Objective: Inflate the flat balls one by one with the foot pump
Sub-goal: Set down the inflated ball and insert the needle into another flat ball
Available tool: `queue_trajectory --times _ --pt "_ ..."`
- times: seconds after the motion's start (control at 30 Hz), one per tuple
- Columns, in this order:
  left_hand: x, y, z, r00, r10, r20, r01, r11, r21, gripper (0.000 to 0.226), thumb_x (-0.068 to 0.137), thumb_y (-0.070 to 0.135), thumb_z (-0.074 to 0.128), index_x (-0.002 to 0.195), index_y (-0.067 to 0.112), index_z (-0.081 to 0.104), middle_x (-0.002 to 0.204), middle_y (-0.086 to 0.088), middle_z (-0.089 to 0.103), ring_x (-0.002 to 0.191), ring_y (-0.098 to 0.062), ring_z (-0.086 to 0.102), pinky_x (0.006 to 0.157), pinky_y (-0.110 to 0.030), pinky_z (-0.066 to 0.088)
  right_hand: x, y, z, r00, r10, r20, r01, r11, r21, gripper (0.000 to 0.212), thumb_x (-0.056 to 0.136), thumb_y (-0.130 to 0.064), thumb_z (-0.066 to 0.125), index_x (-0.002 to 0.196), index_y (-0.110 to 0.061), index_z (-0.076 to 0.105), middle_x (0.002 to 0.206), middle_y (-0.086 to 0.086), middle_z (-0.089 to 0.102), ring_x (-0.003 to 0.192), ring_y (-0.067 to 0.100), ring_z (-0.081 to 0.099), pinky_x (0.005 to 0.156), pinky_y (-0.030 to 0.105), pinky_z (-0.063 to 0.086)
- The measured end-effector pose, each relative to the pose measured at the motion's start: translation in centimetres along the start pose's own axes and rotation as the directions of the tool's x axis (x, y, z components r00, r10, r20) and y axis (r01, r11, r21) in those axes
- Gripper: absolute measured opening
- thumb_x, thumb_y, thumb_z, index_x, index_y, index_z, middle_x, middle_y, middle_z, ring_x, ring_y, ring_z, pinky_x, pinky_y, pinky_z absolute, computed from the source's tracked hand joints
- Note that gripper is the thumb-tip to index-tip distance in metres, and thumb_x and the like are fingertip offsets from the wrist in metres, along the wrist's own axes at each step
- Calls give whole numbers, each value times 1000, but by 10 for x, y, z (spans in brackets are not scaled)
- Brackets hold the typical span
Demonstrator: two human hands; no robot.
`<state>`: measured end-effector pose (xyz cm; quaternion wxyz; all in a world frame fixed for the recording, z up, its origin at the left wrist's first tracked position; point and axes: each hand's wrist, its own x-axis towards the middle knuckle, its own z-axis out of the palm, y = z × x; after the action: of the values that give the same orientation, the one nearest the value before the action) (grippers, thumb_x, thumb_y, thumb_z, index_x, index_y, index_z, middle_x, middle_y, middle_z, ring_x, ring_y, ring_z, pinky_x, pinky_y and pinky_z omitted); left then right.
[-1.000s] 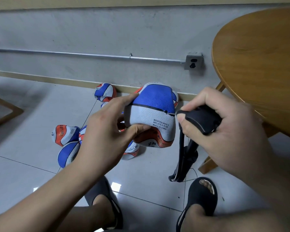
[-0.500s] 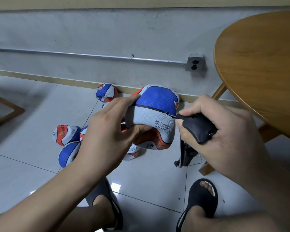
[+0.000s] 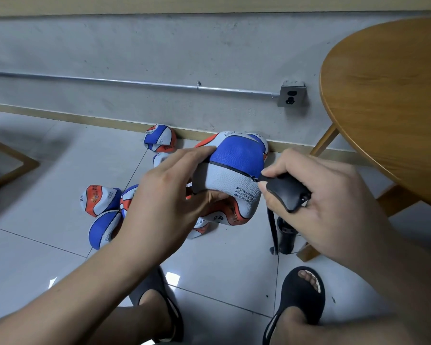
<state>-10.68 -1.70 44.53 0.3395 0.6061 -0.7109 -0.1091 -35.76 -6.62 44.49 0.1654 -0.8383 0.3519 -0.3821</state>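
Observation:
My left hand grips a flat blue, white and orange ball, fingers over its top and thumb under it, held above the floor. My right hand holds the black pump nozzle head with its tip pressed against the ball's right side, at the seam. A black hose hangs from the nozzle down to the foot pump standing on the tiles below my right hand; most of the pump is hidden.
Several flat balls lie on the tiled floor by the wall, one against the skirting. A round wooden table stands at the right, its legs beside the pump. My feet in black sandals rest near the bottom.
My right hand has brought the nozzle left until its tip meets the ball's seam. The hose and pump below have shifted a little. My left hand keeps the ball steady.

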Motion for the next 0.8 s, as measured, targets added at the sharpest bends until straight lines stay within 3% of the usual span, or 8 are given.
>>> queue_trajectory --times 0.07,0.17,0.23,0.37,0.47,0.6,0.7,0.8 --pt "1 0 0 1000 10 -15 -10 1000 -2 58 89 29 78 144 21 65 128 11 68 108 -14 67 85 -36 60 -1 -1 3 997 70 -16 -69 996 60 14 95 -22 76 96 -8 70 80 9 67 72 26 63 63 37 49" --pt "0 0 0 998 19 -68 -18 1000 8 65 82 4 86 142 17 66 132 8 68 107 -14 69 87 -32 59 -4 -10 10 962 268 -53 -247 937 246 16 96 -28 77 93 -14 69 74 1 65 70 22 61 59 28 48" --pt "-1 2 1 995 53 -89 -51 998 25 67 80 -2 85 143 14 66 135 5 67 108 -14 68 89 -30 59 -4 -14 14 934 351 -62 -316 895 316 15 95 -27 77 92 -14 69 77 0 67 75 21 62 60 19 47" --pt "1 2 -2 993 86 -83 -84 996 27 66 81 -1 87 142 13 67 134 4 68 108 -12 67 90 -24 58 -5 -13 17 954 294 -64 -266 925 272 16 96 -24 78 93 -13 67 74 4 63 67 20 58 57 28 47" --pt "2 4 -4 994 92 -57 -91 995 30 57 84 12 83 140 14 69 131 5 70 104 -15 70 88 -17 57 -5 -8 16 988 144 -61 -137 984 112 15 93 -10 82 94 -8 67 71 -1 54 66 13 51 59 17 41" --pt "2 8 -3 995 89 -40 -90 996 -5 55 84 26 79 138 15 70 130 7 70 107 -13 70 89 -14 55 -4 -3 19 999 27 -36 -27 999 18 13 91 1 78 95 -3 66 78 7 56 72 27 53 64 36 48" --pt "1 10 -1 990 129 -54 -128 991 29 56 85 15 85 138 12 70 133 6 70 113 -11 68 92 -18 56 -5 -4 24 988 124 -91 -117 990 76 15 92 -9 81 94 -8 66 71 0 52 66 18 47 58 20 41" --pt "2 8 0 985 159 -69 -155 986 59 63 79 -3 90 138 9 70 135 2 69 118 -10 66 94 -21 56 -8 -8 29 958 256 -131 -229 955 190 18 92 -20 81 95 -12 65 70 2 60 67 21 56 57 30 45"
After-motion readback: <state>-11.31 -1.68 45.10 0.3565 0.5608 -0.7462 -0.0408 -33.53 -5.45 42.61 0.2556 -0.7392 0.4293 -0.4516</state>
